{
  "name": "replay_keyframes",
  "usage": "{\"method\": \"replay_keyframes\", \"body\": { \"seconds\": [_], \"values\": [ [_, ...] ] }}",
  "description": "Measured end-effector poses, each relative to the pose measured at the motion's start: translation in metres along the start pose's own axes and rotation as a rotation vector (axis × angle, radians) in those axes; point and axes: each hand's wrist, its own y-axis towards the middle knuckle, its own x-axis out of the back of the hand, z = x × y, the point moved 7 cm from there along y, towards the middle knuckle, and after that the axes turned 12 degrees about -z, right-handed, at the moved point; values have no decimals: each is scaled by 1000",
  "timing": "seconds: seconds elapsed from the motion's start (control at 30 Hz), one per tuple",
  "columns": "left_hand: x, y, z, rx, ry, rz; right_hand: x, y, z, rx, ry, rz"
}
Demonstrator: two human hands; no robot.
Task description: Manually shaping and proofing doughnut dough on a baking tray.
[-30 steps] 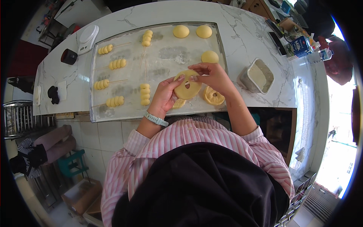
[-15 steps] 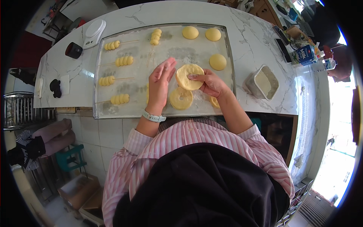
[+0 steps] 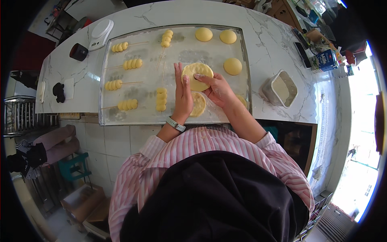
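Observation:
A flat round disc of yellow dough (image 3: 196,74) is held above a floured clear mat (image 3: 141,111) on the marble counter. My right hand (image 3: 215,89) grips the disc from below and the right. My left hand (image 3: 182,93) stands flat on edge, pressed against the disc's left rim. Under my hands another flattened dough disc (image 3: 198,104) lies on the mat. Three smooth dough balls (image 3: 232,66) rest at the mat's far right. Several skewers of small dough balls (image 3: 128,64) lie on the left half.
A square container of flour (image 3: 281,89) stands right of the mat. A white kitchen scale (image 3: 100,34) and a dark cup (image 3: 78,51) sit at the far left. A carton (image 3: 325,59) and other items crowd the far right. The counter's near edge (image 3: 121,121) drops to tiled cabinets.
Both hands have lifted the dough disc away from the near part of the mat toward its middle. My left hand went from touching the dough to standing flat against its left rim.

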Motion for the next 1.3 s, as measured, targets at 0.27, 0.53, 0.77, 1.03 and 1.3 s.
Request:
{"method": "replay_keyframes", "body": {
  "seconds": [0.27,0.53,0.77,1.03,1.3],
  "values": [
    [-3,3,-1,-60,28,-21,4,-5,0,24,4,-61],
    [-3,6,-3,3,-40,-28,7,-6,-3,26,-7,-60],
    [5,12,-1,93,-145,-48,7,-7,-5,12,-73,-41],
    [14,10,33,736,-592,-155,12,-3,0,8,-120,-14],
    [14,1,28,720,-459,36,10,-2,5,-9,-213,24]
  ]
}}
